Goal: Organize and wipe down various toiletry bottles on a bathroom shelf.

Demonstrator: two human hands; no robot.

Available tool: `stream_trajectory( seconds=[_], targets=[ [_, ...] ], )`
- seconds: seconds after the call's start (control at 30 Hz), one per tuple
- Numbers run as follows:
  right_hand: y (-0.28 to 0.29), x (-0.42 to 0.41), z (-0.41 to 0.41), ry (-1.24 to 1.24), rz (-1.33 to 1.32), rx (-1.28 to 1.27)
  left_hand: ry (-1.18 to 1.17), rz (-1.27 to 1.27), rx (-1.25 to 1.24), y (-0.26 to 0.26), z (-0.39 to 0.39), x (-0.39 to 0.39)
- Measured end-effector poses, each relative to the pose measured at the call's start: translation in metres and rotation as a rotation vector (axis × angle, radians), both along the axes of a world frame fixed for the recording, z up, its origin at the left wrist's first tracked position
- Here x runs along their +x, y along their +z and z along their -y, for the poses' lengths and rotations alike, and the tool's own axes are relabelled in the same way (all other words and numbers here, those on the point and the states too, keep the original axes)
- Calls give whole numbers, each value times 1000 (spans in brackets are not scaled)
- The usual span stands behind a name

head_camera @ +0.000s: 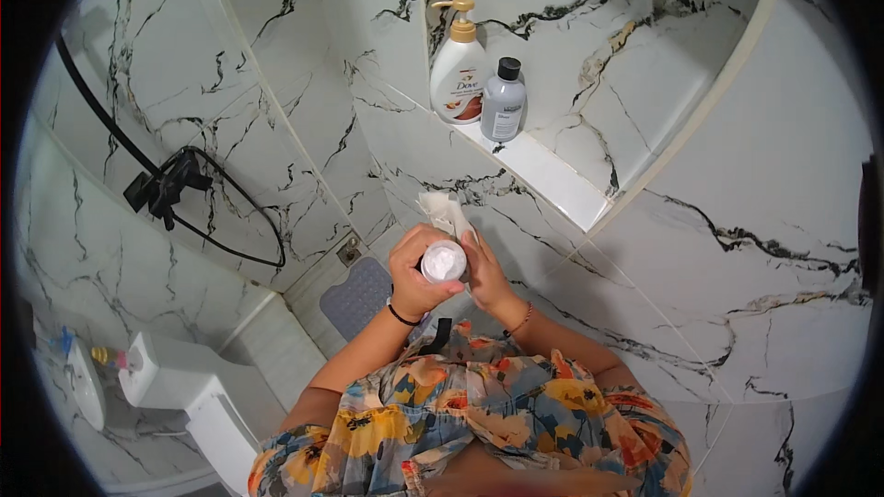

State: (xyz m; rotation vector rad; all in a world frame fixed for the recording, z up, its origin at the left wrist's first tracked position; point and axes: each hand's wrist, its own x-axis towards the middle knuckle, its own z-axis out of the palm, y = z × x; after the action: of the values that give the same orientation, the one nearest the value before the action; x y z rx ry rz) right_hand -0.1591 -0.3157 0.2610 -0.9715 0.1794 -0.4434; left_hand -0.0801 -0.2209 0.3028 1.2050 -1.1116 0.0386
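Observation:
My left hand is wrapped around a small cylindrical container. Its round end faces up at me, pale at the rim and bright white in the middle; whether that is an open mouth or a base I cannot tell. On the other side, my right hand grips a crumpled white tissue or cloth. The tissue sticks out beyond my fingers and lies against the container's far side. Most of the container's body is hidden below its end and behind my left fingers.
A recessed wall shelf holds a Dove pump bottle and a grey black-capped bottle. A black shower mixer with a hose is at left. Below are a grey bath mat, a floor drain and a toilet.

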Motion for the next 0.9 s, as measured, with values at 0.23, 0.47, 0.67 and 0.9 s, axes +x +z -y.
stream_trajectory(
  seconds=[0.23,0.47,0.67,0.9],
  targets=[
    [3,-6,28,298,-191,302,-112,-83,-30,-4,8,-1],
    [-6,-22,31,292,-182,291,-315,-445,-101,-7,13,-2],
    [-20,-32,25,45,-262,138,-240,-451,-84,2,14,0],
    [-15,-30,-5,345,-194,248,-234,-223,-44,-6,6,2]
  ],
)
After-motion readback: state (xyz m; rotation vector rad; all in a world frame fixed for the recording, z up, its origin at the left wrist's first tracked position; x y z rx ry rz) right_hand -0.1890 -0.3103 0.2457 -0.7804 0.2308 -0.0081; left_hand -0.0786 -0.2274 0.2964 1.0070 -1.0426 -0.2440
